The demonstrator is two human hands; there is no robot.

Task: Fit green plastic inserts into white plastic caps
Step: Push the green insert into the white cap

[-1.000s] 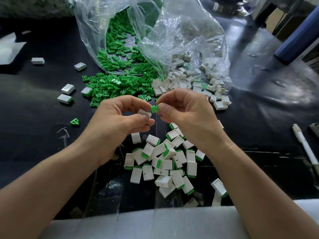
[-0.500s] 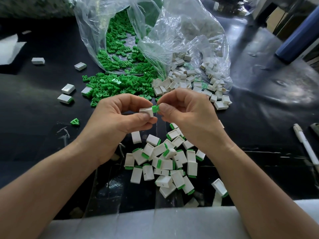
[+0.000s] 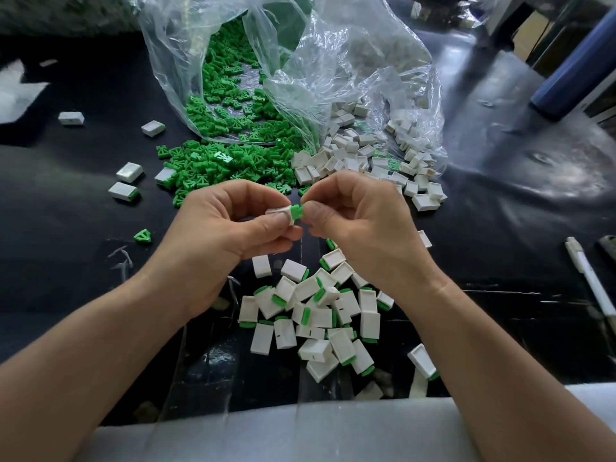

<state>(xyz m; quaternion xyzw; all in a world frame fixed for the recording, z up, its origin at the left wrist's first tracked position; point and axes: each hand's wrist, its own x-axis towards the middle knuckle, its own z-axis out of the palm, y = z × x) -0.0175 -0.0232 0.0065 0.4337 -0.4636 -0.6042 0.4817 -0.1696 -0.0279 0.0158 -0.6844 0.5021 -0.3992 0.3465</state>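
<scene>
- Our left hand [image 3: 226, 235] pinches a white cap [image 3: 281, 214] above the black table [image 3: 66, 261].
- Our right hand [image 3: 360, 221] grips a green insert [image 3: 295, 212], its end at the cap's mouth.
- Finished caps [image 3: 320, 315] lie heaped below.

Table [image 3: 66, 271]: we see a glossy black top.
Bag [image 3: 336, 58]: clear plastic, lying open at 12 o'clock, green inserts [image 3: 226, 165] and white caps [image 3: 350, 155] spilling from it.
Fitted caps [image 3: 326, 311]: our heap at 6 o'clock.
Strays: a few caps [image 3: 129, 171] and one lone insert [image 3: 142, 235] at 9 o'clock.
Pen [image 3: 590, 281]: at 3 o'clock.
</scene>
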